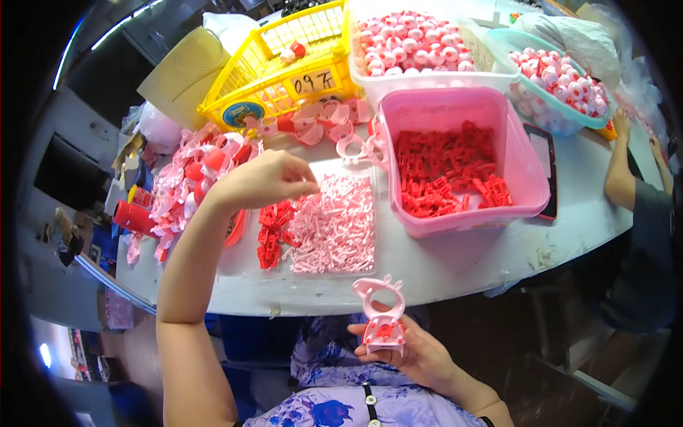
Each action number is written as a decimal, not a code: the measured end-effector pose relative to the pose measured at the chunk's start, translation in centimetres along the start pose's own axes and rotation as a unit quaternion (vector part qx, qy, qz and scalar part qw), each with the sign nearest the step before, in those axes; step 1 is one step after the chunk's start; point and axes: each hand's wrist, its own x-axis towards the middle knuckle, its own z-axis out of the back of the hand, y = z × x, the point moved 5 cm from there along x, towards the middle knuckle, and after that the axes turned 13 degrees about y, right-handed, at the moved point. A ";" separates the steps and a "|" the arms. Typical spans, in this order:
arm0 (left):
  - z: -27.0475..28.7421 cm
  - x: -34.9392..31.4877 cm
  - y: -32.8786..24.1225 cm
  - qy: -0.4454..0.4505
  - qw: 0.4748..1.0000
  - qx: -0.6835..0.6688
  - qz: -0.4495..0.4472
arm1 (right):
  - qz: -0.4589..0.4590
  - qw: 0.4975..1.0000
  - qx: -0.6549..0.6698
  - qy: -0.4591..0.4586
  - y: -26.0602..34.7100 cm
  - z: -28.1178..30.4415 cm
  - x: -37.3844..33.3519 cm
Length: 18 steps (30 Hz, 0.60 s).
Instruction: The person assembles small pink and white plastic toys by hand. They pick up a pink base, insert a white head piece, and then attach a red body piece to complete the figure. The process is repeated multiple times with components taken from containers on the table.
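Observation:
My right hand (423, 356) is closed around a pink plastic toy part (384, 313) with a round ring, small ears on top and a red piece set in its lower body. It is held in front of my lap, off the table's near edge. My left hand (267, 179) hovers over the far left part of a shallow clear tray (375, 245), its fingers bent together; anything between the fingertips is hidden. Heaped in that tray are small pale pink stick-like pieces (333, 228), with red clip-like pieces (270, 235) along its left side.
A pink tub (512, 142) of red pieces stands right of the tray. Behind are a yellow basket (284, 43), a white bin (434, 80) and a teal bowl (562, 117) of pink-white balls. Pink parts (188, 178) pile left. Beside the tub lies a phone (544, 164); another person's arm (620, 171) rests far right.

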 end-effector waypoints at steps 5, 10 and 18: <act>5.9 1.2 -2.7 -0.142 0.961 -0.224 -0.072 | -0.026 0.998 0.043 0.026 0.3 0.2 0.2; 13.4 9.8 -6.3 -0.260 0.949 -0.074 -0.165 | -0.016 0.999 0.025 0.029 1.5 0.8 -0.3; 14.9 24.8 -3.1 -0.064 0.979 0.175 0.088 | 0.053 0.998 0.003 -0.019 3.4 1.6 -2.4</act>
